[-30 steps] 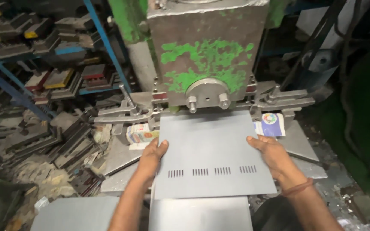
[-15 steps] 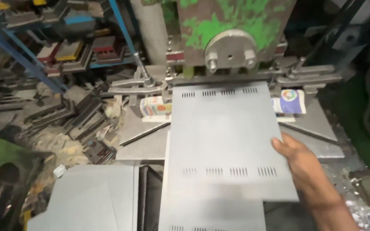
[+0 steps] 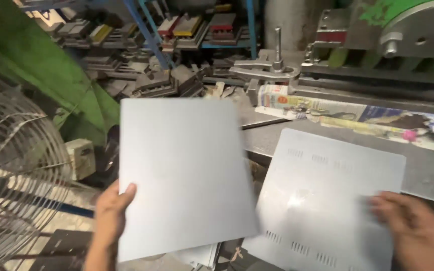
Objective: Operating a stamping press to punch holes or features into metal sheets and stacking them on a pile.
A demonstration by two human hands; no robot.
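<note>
The left hand (image 3: 110, 211) is closed on the lower left edge of a plain grey metal sheet (image 3: 184, 175), which is held tilted up in front of a wire fan guard (image 3: 11, 175). The right hand (image 3: 412, 231), blurred, is laid flat with fingers spread on a slotted metal sheet (image 3: 322, 190) resting on the tabletop (image 3: 428, 168) below the green press (image 3: 393, 30).

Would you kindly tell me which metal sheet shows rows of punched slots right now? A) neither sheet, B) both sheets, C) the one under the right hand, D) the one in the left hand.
C: the sheet under the right hand, the slotted sheet, carries short rows of slots near its top and bottom edges, while the blank sheet gripped by the left hand has a plain, unmarked face.
</note>
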